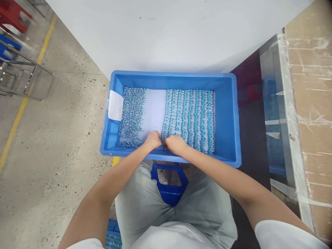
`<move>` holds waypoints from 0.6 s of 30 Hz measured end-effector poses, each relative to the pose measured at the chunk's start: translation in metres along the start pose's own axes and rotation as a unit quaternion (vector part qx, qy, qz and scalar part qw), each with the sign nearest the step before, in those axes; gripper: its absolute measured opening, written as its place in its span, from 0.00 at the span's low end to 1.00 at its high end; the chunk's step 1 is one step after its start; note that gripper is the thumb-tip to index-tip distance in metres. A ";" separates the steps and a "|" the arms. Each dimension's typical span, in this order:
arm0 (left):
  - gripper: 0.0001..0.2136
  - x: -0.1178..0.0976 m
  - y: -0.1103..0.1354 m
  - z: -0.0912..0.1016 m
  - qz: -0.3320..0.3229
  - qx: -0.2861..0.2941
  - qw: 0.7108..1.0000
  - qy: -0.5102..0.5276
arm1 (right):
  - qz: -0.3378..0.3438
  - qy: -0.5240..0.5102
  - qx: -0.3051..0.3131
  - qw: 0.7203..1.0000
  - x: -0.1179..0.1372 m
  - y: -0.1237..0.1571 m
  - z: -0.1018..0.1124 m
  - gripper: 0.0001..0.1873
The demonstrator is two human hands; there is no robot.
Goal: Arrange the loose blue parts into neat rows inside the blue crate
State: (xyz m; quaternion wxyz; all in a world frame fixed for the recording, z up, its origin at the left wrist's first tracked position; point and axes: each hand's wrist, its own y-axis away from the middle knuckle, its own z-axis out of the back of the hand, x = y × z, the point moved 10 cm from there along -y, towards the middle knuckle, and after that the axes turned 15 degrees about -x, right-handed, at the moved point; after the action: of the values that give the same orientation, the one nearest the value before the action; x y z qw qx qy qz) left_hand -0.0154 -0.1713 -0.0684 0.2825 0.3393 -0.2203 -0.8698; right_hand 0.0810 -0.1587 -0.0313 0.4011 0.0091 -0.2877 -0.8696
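A blue plastic bin [228, 117] sits in front of my knees, lined with a white sheet [155, 110]. On the right half lie neat rows of small light-blue parts [190, 117]; on the left lies a loose heap of the same parts [132, 116]. My left hand [152, 140] and my right hand [175, 143] meet at the near edge of the sheet, fingers curled down at the foot of the leftmost row. Whatever they pinch is too small to make out.
A white label [115, 105] hangs over the bin's left wall. A blue stool [169, 183] shows between my legs. A white wall [168, 31] rises behind the bin. Taped cardboard [311, 103] stands at the right; speckled concrete floor [52, 138] with a yellow line lies left.
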 end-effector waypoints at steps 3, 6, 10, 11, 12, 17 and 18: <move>0.18 0.001 0.001 -0.001 0.002 0.004 1.000 0.003 | -0.006 -0.013 -0.008 1.000 0.000 0.000 0.002 0.18; 0.17 0.001 0.004 0.004 0.008 0.004 1.000 0.006 | -0.014 -0.037 -0.030 0.999 -0.004 0.003 0.008 0.18; 0.11 -0.001 0.010 0.038 -0.001 -0.041 0.997 0.067 | -0.046 -0.086 -0.097 0.991 -0.018 0.022 0.028 0.13; 0.10 -0.002 0.014 0.052 -0.013 -0.065 0.993 0.096 | -0.061 -0.101 -0.119 0.986 -0.023 0.031 0.034 0.11; 0.09 -0.002 0.020 0.068 -0.028 -0.095 0.987 0.128 | -0.078 -0.116 -0.141 0.980 -0.027 0.042 0.038 0.12; 0.07 0.030 0.094 0.150 -0.089 -0.334 0.911 0.225 | -0.137 -0.188 -0.227 0.946 -0.023 0.117 0.030 0.17; 0.08 0.045 0.117 0.159 -0.082 -0.387 0.890 0.224 | -0.141 -0.197 -0.242 0.939 -0.017 0.134 0.025 0.19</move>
State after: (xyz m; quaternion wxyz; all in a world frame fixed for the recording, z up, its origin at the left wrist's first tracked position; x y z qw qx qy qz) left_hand -0.1162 -0.2569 0.0847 0.3606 0.4057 0.2321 -0.8071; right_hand 0.1788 -0.2035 0.0535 0.1996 -0.2192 -0.1374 -0.9451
